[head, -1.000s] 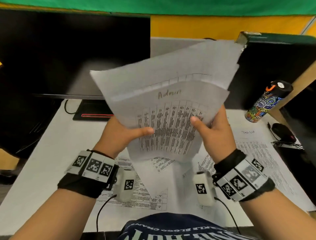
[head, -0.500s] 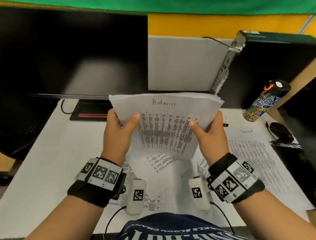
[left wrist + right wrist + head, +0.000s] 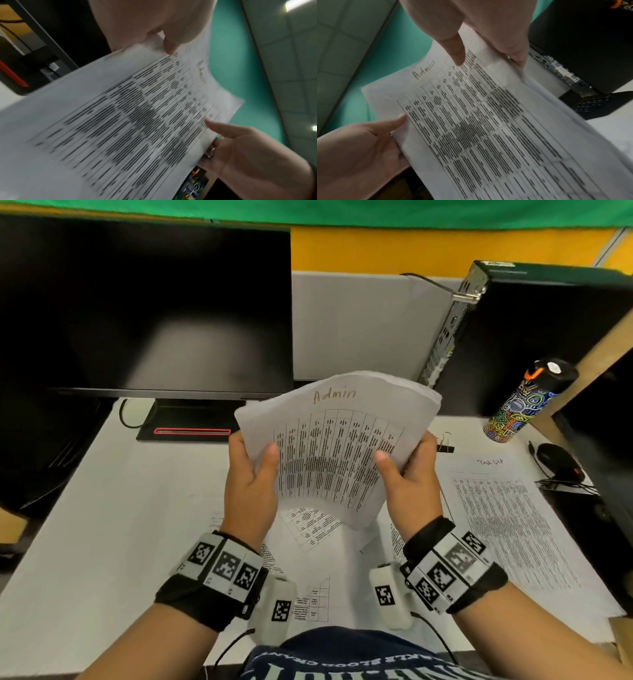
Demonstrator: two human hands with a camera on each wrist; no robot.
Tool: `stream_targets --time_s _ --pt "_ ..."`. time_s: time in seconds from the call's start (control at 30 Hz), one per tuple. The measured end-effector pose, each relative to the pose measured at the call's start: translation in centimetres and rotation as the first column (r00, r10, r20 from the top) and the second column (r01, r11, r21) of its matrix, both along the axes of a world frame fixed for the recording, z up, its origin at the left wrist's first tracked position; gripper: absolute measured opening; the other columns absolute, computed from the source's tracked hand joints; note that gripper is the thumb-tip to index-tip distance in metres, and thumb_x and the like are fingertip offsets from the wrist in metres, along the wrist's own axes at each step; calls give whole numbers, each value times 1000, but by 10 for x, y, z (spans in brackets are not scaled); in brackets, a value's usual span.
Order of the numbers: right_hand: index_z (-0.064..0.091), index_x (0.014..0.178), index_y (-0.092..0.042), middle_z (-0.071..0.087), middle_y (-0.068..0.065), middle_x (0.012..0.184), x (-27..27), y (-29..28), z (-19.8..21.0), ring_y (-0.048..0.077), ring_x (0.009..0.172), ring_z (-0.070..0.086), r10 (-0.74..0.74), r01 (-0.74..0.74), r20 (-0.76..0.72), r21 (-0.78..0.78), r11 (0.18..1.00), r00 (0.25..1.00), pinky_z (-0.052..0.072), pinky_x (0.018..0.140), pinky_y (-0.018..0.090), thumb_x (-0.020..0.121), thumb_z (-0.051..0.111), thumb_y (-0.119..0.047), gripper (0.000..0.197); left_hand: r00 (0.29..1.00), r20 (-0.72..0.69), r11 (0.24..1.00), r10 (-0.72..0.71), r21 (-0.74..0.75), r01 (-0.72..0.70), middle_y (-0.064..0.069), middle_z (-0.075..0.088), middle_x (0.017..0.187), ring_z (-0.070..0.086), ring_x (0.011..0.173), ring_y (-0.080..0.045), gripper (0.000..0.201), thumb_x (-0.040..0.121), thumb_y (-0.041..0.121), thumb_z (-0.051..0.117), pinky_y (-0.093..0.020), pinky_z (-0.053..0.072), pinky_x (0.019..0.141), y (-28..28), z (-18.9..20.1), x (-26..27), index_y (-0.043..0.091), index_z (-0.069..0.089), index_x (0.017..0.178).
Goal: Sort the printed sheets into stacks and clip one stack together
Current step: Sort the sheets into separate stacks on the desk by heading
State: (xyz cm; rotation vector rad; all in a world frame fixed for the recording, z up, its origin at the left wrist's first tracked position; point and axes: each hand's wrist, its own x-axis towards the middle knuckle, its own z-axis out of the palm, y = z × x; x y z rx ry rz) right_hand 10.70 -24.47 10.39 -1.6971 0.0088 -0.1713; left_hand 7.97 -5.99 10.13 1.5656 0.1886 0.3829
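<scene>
Both hands hold a stack of printed sheets [image 3: 337,453] headed "Admin" upright above the desk, tilted a little to the right. My left hand [image 3: 251,477] grips its left edge, thumb on the front. My right hand [image 3: 409,477] grips the right edge the same way. The left wrist view has the stack [image 3: 128,121] blurred, with my left hand [image 3: 161,29] at its top. The right wrist view shows the stack [image 3: 488,128] under my right hand [image 3: 481,31]. A black binder clip [image 3: 445,446] lies on the desk behind the right hand. Another printed sheet [image 3: 507,529] lies flat at the right.
More printed sheets [image 3: 310,530] lie on the white desk [image 3: 113,525] under my hands. A dark monitor [image 3: 144,302] stands at the back left and a computer tower [image 3: 534,337] at the back right. A patterned bottle [image 3: 524,402] and a black mouse [image 3: 556,460] sit far right.
The fanned sheets held high have come down and closed into one squared stack. The stack now leans to the right. Both hands kept their hold.
</scene>
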Motion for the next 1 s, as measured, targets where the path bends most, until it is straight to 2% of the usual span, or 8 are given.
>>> stream_targets --time_s 0.2,0.37,0.43,0.5,0.63,0.73,0.83,1.0 --pt "33 130 -19 56 -15 109 3 -3 11 -5 101 58 -1 3 50 -23 1000 999 52 86 18 92 52 -5 45 996 -93 999 -3 45 7 22 55 111 52 96 17 40 96 16 49 1 42 72 3 -20 2 39 34 125" --pt "17 144 -36 46 -5 135 10 -2 43 12 123 51 0 22 292 -73 997 957 49 100 37 90 53 -2 73 991 -132 999 37 -2 -37 27 54 106 51 92 18 34 97 15 46 0 42 72 4 -24 8 33 36 125" --pt "19 143 -38 37 -21 136 18 -5 50 -12 127 35 42 45 379 -218 975 924 34 110 18 89 53 -4 72 989 -138 998 48 -25 -51 25 54 107 51 95 14 38 96 15 48 -7 41 76 4 -25 9 29 37 130" --pt "34 139 -33 43 -14 121 27 -7 50 -28 105 33 60 87 371 -367 926 927 25 90 -9 90 54 -10 58 989 -139 998 49 -34 -54 23 56 108 52 97 12 42 95 15 51 -8 41 76 4 -26 11 26 37 133" --pt "46 128 -25 44 -2 114 32 -6 46 -27 93 35 18 116 304 -418 901 953 29 74 -12 89 56 -15 42 988 -151 999 26 -35 -31 17 60 112 56 100 8 42 92 14 56 -6 45 75 6 -33 16 29 42 128" --pt "43 128 -22 45 -6 119 32 -5 47 -8 108 45 25 99 322 -364 926 946 41 94 10 88 56 -14 44 984 -178 999 23 -30 -29 19 61 112 55 101 7 42 93 16 54 -9 44 77 6 -37 20 26 44 133" --pt "31 135 -28 46 -9 124 33 -6 46 13 114 53 5 59 296 -209 976 955 52 94 36 88 54 -6 57 977 -201 998 70 12 -69 21 62 104 55 97 8 36 95 17 51 -12 45 82 8 -36 23 21 51 130" --pt "38 131 -22 57 -8 118 32 -16 29 -9 99 57 38 -35 73 -46 998 997 50 73 4 89 57 -5 50 973 -217 997 78 43 -70 7 66 112 61 108 -13 32 93 15 53 -40 47 99 12 -30 25 23 57 124"
